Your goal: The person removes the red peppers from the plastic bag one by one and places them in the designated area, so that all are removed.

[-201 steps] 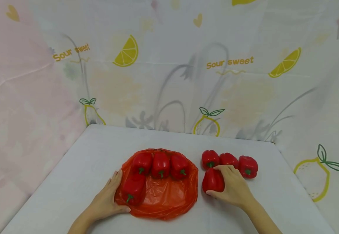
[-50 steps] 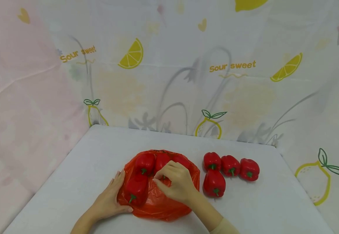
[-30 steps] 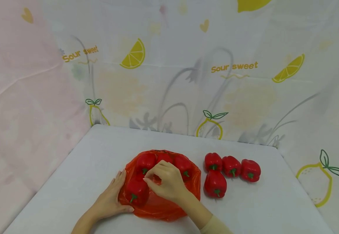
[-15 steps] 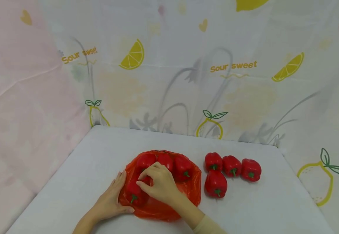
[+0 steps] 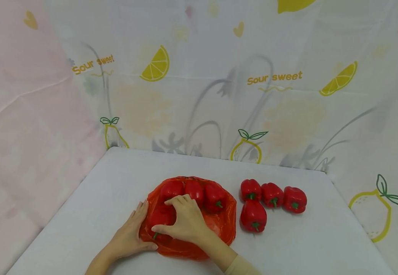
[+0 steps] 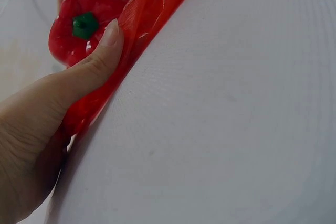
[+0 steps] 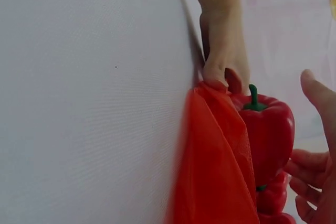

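1 fabric backdrop (image 5: 202,46), pink at left, pale grey-white elsewhere. Prints: 2 yellow lemon slices in full view, 2 "Sour sweet" lines, 3 lemon outlines with green leaves. 1 white cloth-covered table (image 5: 116,172), fine woven grain in wrist views.

Person's bare left hand (image 5: 128,233): wide, C-shaped, fingers straight along the left side of 1 orange-red, thin, crinkled plastic bag (image 5: 181,249), thumb at its near edge. Bag is rounded, semi-see-through, spread like a shallow bowl.

4 in bag: 1 glossy red blocky bell pepper with green stem (image 5: 161,218) at near left; behind it a row of 3 red, smooth, lobed bell peppers, left one (image 5: 171,190), middle one (image 5: 194,191), right one (image 5: 214,196).

Person's bare right hand (image 5: 186,221), beige sleeve (image 5: 241,265): over bag, wide, thumb and fingers apart around the near-left pepper. Fingertip contact: can't tell.

4 more right of bag, on table, same shiny red skin, green stems: near one (image 5: 253,215), then back row of 3, left (image 5: 250,189), middle (image 5: 272,194), right (image 5: 295,199).
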{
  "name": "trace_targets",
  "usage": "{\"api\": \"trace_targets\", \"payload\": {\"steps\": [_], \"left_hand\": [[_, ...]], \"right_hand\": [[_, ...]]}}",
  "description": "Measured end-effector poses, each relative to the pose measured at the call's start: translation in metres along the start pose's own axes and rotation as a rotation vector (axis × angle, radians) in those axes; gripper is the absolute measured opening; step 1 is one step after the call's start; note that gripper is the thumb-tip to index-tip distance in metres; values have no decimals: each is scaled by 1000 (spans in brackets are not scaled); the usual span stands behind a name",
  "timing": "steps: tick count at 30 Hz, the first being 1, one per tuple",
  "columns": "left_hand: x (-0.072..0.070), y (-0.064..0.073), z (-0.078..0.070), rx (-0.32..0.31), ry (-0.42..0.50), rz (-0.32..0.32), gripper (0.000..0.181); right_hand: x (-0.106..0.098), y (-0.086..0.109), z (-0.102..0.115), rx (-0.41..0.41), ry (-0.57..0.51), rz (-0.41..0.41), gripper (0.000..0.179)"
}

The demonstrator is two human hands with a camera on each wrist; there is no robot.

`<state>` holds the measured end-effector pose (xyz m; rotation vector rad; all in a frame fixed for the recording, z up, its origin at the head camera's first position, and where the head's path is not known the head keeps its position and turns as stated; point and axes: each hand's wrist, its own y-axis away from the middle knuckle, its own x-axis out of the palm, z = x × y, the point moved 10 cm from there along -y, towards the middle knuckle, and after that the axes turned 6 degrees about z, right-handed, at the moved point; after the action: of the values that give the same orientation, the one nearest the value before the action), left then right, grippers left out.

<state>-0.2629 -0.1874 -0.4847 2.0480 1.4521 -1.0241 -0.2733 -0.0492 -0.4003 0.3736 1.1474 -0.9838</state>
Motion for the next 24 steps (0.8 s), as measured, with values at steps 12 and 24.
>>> {"api": "trace_targets", "payload": {"steps": [12,24], "left_hand": [[-1,2,-4,19,5,-7,126],[-1,1,-4,51,2,-21,127]], "right_hand": [[16,1,-13,100,60,95,85],[25,1,-15,115,75,144,83]]}}
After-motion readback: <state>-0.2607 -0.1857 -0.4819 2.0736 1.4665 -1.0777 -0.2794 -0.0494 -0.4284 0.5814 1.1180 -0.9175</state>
